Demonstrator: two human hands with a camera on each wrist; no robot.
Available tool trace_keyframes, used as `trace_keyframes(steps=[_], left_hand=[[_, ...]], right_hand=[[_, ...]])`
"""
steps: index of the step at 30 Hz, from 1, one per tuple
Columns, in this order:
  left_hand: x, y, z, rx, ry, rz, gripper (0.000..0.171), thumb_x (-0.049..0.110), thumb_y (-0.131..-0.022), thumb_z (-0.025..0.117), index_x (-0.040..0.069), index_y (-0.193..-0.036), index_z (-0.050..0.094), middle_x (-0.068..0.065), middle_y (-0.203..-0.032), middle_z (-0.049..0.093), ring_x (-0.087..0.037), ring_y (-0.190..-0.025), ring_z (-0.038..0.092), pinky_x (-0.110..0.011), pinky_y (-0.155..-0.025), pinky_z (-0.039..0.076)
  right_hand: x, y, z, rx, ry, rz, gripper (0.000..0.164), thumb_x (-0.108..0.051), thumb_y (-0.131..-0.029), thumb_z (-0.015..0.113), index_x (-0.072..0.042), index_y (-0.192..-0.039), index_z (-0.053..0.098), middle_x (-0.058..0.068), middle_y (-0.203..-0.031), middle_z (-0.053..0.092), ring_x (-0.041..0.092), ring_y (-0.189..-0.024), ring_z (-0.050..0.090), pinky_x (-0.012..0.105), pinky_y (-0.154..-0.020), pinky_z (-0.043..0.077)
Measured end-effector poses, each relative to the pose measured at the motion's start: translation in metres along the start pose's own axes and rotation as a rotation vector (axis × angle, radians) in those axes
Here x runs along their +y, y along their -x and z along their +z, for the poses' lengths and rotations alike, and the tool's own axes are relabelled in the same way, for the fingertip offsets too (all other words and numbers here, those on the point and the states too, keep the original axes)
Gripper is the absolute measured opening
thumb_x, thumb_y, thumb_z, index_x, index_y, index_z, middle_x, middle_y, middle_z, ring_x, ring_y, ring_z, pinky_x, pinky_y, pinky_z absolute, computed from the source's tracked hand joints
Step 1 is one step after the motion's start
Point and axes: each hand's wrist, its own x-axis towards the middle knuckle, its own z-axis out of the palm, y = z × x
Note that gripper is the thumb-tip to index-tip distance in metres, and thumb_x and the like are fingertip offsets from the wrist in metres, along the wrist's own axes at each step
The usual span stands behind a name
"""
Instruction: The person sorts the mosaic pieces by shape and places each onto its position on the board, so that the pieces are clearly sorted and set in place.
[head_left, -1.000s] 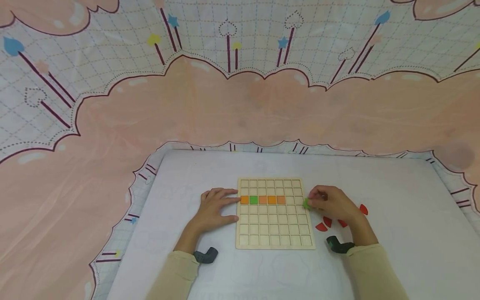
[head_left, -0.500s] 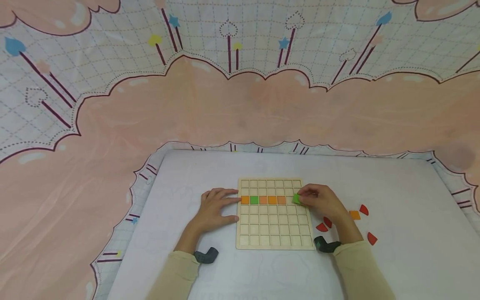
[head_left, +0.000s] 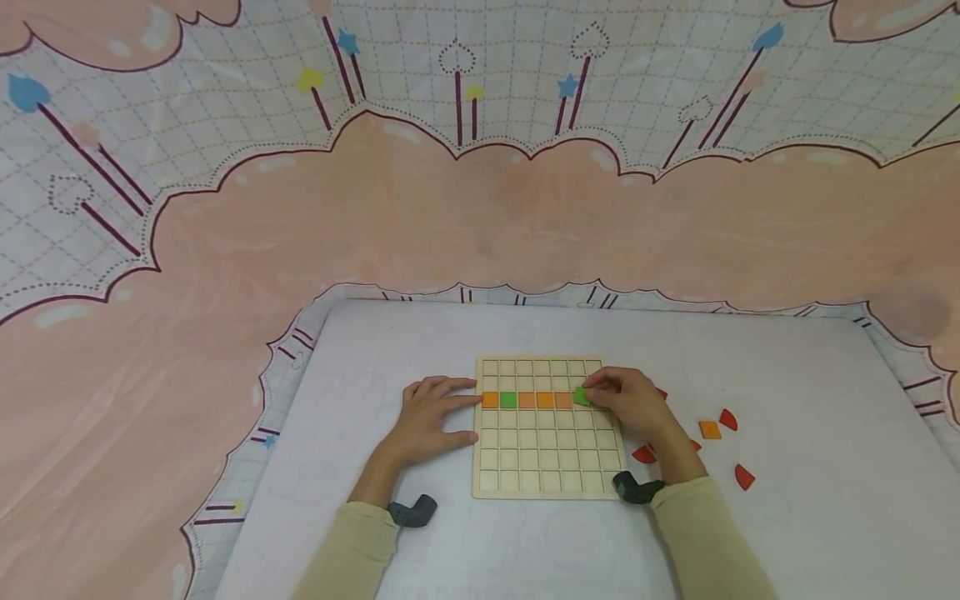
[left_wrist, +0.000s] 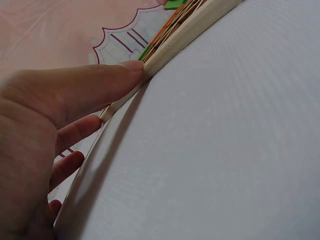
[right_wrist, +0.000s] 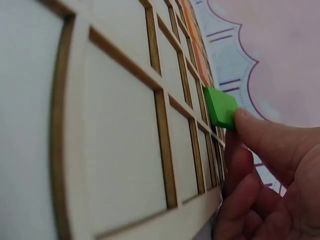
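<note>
A pale wooden grid board (head_left: 528, 459) lies on the white table. Its third row from the far edge holds, from the left, an orange tile (head_left: 490, 401), a green tile (head_left: 507, 401), a light orange one, an orange one and another light orange one. Between thumb and fingers my right hand (head_left: 628, 404) pinches a green square tile (right_wrist: 222, 107), tilted over the cell right of that run. My left hand (head_left: 427, 421) rests with fingers spread against the board's left edge; the thumb (left_wrist: 120, 80) touches the rim in the left wrist view.
Right of the board lie several red wedge-shaped pieces (head_left: 744, 477), some partly hidden by the right wrist, and an orange square tile (head_left: 709, 430). A dark camera mount (head_left: 637, 488) on the right wrist overlaps the board's near right corner.
My right hand has carried the green tile leftward from the board's right edge to the sixth cell of the row. The orange loose tile has come into view. The left hand stays put.
</note>
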Motion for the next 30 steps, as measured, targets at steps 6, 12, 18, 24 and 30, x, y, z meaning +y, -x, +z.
trace_keyframes(steps=[6, 12, 18, 24, 30], left_hand=[[0.0004, 0.0003, 0.0002, 0.007, -0.013, 0.002, 0.059, 0.052, -0.083, 0.076, 0.031, -0.137, 0.066, 0.008, -0.153, 0.052, -0.023, -0.140, 0.039, -0.058, -0.113, 0.021], [0.0001, -0.0001, 0.0006, 0.006, -0.016, 0.002, 0.059, 0.052, -0.083, 0.076, 0.031, -0.137, 0.066, 0.008, -0.154, 0.052, -0.023, -0.141, 0.039, -0.058, -0.113, 0.021], [0.0001, 0.0003, 0.0004, 0.005, -0.018, -0.002, 0.059, 0.052, -0.083, 0.076, 0.031, -0.137, 0.066, 0.008, -0.154, 0.051, -0.023, -0.141, 0.039, -0.059, -0.113, 0.021], [0.0005, -0.0001, 0.0003, 0.003, -0.021, -0.002, 0.059, 0.052, -0.083, 0.076, 0.031, -0.137, 0.066, 0.008, -0.153, 0.052, -0.023, -0.141, 0.039, -0.059, -0.113, 0.021], [0.0014, 0.0001, -0.0003, 0.010, -0.017, 0.001, 0.058, 0.051, -0.083, 0.076, 0.031, -0.136, 0.067, 0.008, -0.153, 0.052, -0.024, -0.141, 0.039, -0.059, -0.113, 0.021]], right_hand=[[-0.0022, -0.0018, 0.0038, -0.002, 0.013, 0.017, 0.014, -0.019, -0.094, 0.073, -0.013, -0.108, 0.076, 0.005, -0.099, 0.070, 0.023, -0.090, 0.054, 0.032, -0.076, 0.045], [-0.0031, -0.0017, 0.0048, -0.002, 0.049, 0.014, 0.014, -0.019, -0.094, 0.073, -0.014, -0.107, 0.076, 0.005, -0.100, 0.071, 0.023, -0.091, 0.055, 0.032, -0.077, 0.045], [-0.0029, -0.0012, 0.0052, -0.006, 0.069, -0.009, 0.012, -0.018, -0.094, 0.074, -0.014, -0.105, 0.076, 0.004, -0.097, 0.070, 0.023, -0.091, 0.056, 0.033, -0.079, 0.045], [-0.0011, -0.0026, 0.0057, -0.018, 0.066, -0.018, 0.014, -0.018, -0.093, 0.075, -0.013, -0.106, 0.076, 0.003, -0.095, 0.068, 0.022, -0.091, 0.055, 0.033, -0.079, 0.044], [0.0010, -0.0041, 0.0025, -0.053, 0.012, -0.007, 0.023, -0.018, -0.089, 0.078, -0.010, -0.110, 0.075, 0.004, -0.093, 0.060, 0.023, -0.088, 0.052, 0.034, -0.077, 0.041]])
